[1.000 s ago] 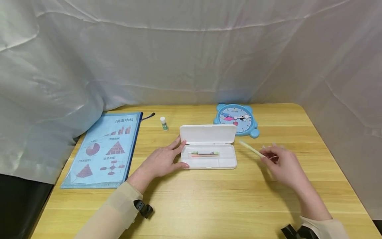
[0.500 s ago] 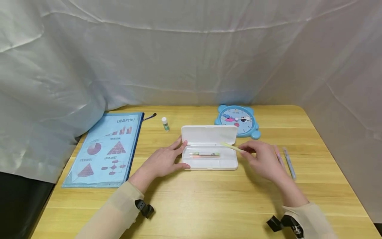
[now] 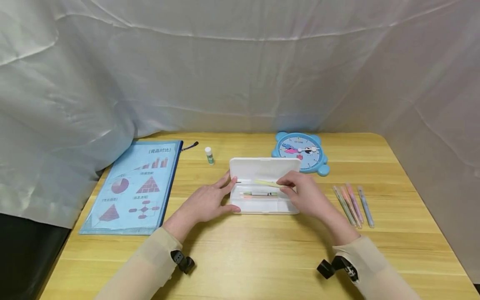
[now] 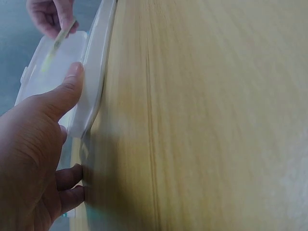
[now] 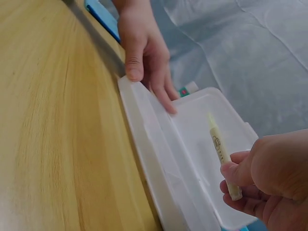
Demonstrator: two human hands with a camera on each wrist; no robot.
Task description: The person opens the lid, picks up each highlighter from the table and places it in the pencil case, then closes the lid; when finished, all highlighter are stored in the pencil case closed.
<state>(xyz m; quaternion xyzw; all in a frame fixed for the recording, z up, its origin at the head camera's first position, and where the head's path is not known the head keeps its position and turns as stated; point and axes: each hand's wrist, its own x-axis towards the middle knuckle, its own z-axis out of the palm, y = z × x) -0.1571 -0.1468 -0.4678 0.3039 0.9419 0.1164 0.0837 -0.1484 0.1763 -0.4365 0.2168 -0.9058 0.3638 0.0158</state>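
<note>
A white pencil case (image 3: 264, 209) lies on the table with its lid raised. My left hand (image 3: 206, 202) holds its left end, thumb at the near corner and index finger by the hinge. My right hand (image 3: 305, 193) pinches a slim yellow highlighter (image 5: 221, 151) between thumb and fingers. In the head view the highlighter is above the case's back compartment, its free end pointing left. Inside the case lies a green-and-white pen (image 3: 258, 193), with a thin pinkish-orange strip along its near side. The right hand hides the case's right end.
Several coloured pens (image 3: 354, 204) lie right of the right hand. A blue toy clock (image 3: 300, 152) is behind the case and a glue stick (image 3: 209, 156) stands behind the left hand. A blue zip folder (image 3: 131, 187) lies at left. Grey cloth (image 3: 240, 83) hangs behind the table.
My right hand has carried the yellow highlighter leftward from beside the case to over it, uncovering the pens on the right. The left hand has stayed on the case.
</note>
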